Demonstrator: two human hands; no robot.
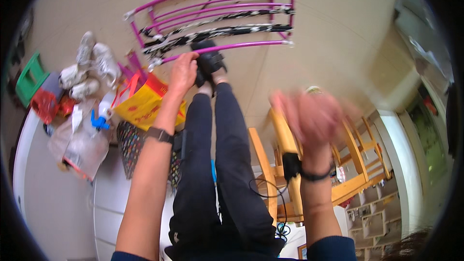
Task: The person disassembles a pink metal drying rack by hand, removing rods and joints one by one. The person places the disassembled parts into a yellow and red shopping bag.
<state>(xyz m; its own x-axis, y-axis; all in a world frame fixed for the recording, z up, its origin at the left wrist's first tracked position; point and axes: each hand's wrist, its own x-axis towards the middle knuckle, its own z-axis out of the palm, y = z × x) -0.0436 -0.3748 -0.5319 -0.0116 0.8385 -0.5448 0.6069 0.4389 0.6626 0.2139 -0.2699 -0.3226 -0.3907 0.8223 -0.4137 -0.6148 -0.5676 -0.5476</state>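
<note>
Left hand (182, 72): fingers curled on magenta drying rack (217, 17) lower rail, steadying it. Right hand (311, 116): raised, motion-blurred; finger state indiscernible, seemingly empty.

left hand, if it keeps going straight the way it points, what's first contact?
Likely the pink rack: the left hand points up-frame at its nearest rail, fingertips about there already. Depth unclear, so contact isn't certain.

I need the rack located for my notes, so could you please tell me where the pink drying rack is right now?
In the head view, the pink drying rack lies on the floor at top centre, beyond the person's feet, with the left hand at its near rail.
</note>
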